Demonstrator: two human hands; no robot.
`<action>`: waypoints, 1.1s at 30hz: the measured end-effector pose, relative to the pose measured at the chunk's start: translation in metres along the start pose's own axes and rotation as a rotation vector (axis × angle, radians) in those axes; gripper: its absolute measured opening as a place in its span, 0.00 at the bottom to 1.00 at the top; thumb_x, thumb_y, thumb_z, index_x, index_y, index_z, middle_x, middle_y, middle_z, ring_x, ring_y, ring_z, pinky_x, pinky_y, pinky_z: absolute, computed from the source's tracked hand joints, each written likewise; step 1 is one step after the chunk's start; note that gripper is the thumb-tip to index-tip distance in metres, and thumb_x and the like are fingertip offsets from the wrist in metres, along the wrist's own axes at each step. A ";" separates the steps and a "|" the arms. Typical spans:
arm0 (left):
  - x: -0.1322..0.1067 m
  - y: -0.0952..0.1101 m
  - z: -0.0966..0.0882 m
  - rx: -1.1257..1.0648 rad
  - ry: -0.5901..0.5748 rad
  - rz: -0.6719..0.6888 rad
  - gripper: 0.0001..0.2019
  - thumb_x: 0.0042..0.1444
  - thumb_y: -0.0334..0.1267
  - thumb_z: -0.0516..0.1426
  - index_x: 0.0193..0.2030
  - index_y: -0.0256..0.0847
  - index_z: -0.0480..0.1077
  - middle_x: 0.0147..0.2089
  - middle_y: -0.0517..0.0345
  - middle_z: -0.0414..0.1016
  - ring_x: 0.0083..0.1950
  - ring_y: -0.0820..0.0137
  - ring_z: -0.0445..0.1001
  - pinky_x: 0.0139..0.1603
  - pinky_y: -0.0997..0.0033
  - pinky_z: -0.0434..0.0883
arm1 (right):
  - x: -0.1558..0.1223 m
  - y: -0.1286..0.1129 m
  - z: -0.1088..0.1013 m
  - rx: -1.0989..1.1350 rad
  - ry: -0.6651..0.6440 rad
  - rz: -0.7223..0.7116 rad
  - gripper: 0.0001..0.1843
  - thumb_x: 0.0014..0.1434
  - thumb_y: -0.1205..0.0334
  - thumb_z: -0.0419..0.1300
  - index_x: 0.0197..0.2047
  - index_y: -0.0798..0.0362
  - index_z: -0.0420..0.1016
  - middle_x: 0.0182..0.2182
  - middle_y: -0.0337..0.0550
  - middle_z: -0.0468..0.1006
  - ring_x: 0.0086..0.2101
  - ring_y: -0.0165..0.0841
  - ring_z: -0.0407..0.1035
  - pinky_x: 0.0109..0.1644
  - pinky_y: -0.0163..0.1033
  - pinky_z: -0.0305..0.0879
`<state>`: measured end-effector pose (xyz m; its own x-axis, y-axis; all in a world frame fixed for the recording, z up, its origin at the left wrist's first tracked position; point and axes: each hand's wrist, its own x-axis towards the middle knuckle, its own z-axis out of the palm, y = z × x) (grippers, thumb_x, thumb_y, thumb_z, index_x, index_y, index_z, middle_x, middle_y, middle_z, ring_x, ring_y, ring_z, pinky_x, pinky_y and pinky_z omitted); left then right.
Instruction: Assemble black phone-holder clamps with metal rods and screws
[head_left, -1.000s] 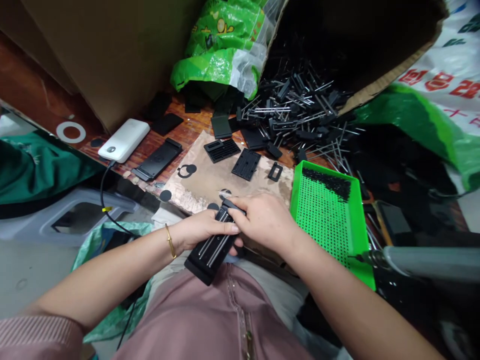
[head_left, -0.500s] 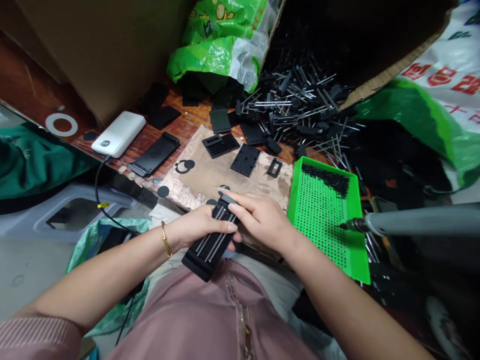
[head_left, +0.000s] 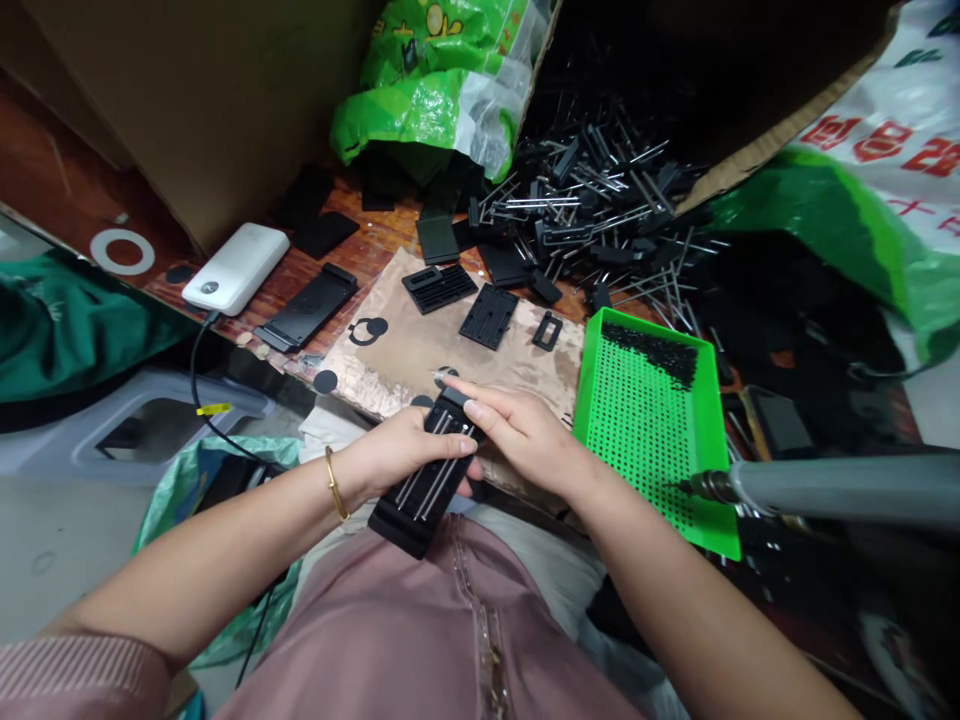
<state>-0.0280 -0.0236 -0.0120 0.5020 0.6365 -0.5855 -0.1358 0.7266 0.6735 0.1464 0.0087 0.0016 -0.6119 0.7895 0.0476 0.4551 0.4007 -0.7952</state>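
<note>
A black plastic bracket with metal rods point(head_left: 416, 490) is held in front of my lap, tilted, its far end toward the board. My left hand point(head_left: 401, 447) wraps round its middle, thumb across the rods. My right hand point(head_left: 525, 432) grips the far end piece, thumb on top and index finger along its far edge. Beyond the hands, a slotted black plate point(head_left: 487, 316), a ribbed black plate point(head_left: 444, 290) and a small black frame point(head_left: 547, 331) lie on the cardboard-covered board point(head_left: 397, 350).
A green perforated tray point(head_left: 637, 440) with small black screws point(head_left: 652, 355) stands at the right, a grey electric screwdriver point(head_left: 825, 487) reaching over it. Many rodded black parts point(head_left: 592, 200) heap behind. A white power bank point(head_left: 237, 268) and a black bracket point(head_left: 309, 307) lie left.
The hands and bracket have shifted very slightly to the right, both grips kept. The view has moved a little; the parts on the board stay in place.
</note>
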 end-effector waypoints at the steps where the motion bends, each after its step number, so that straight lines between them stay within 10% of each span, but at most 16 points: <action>1: 0.000 0.000 0.000 0.000 0.001 0.002 0.18 0.41 0.45 0.68 0.32 0.33 0.72 0.29 0.51 0.78 0.26 0.67 0.77 0.25 0.71 0.72 | 0.000 0.001 0.000 -0.001 0.002 -0.001 0.22 0.65 0.59 0.46 0.58 0.53 0.68 0.55 0.48 0.72 0.54 0.35 0.67 0.59 0.46 0.62; 25: -0.003 0.004 -0.004 -0.115 -0.165 0.066 0.19 0.51 0.49 0.62 0.38 0.31 0.73 0.39 0.43 0.79 0.32 0.66 0.77 0.34 0.68 0.74 | 0.002 0.006 0.001 -0.073 0.046 -0.028 0.21 0.66 0.61 0.46 0.59 0.48 0.68 0.52 0.46 0.75 0.51 0.37 0.69 0.55 0.49 0.64; 33: 0.005 0.030 -0.014 0.424 0.001 -0.035 0.19 0.47 0.52 0.63 0.36 0.38 0.69 0.29 0.56 0.78 0.27 0.69 0.74 0.26 0.76 0.65 | 0.014 0.007 -0.047 -0.354 0.313 0.184 0.18 0.64 0.57 0.54 0.56 0.47 0.70 0.43 0.43 0.76 0.46 0.32 0.69 0.52 0.39 0.66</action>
<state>-0.0416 0.0046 -0.0007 0.4992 0.6137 -0.6117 0.2452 0.5771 0.7790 0.1711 0.0445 0.0256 -0.3025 0.9416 0.1482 0.7616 0.3323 -0.5564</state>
